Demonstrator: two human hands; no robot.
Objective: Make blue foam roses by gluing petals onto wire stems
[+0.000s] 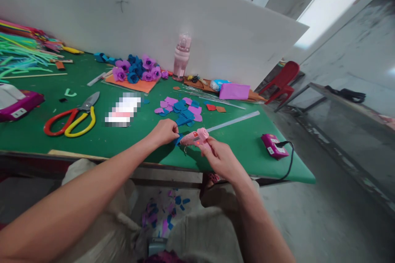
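Note:
In my right hand (218,154) is a pink hot glue gun (193,137), its red light lit and a long clear glue stick (234,121) sticking out of its back end. My left hand (166,132) is closed, pinching a small blue paper piece (177,139) right at the glue gun's nozzle. Whether the nozzle touches the paper I cannot tell. Just beyond both hands, cut blue petals (184,117) and purple petals (196,111) lie in a loose pile on the green table (148,154).
Scissors (82,117) with red and yellow handles lie at left. Finished purple and blue paper flowers (135,68) rest on orange paper (145,86). A pink bottle (181,57) stands against the white board (210,20). At right sits a purple power socket (274,146) with a black cord.

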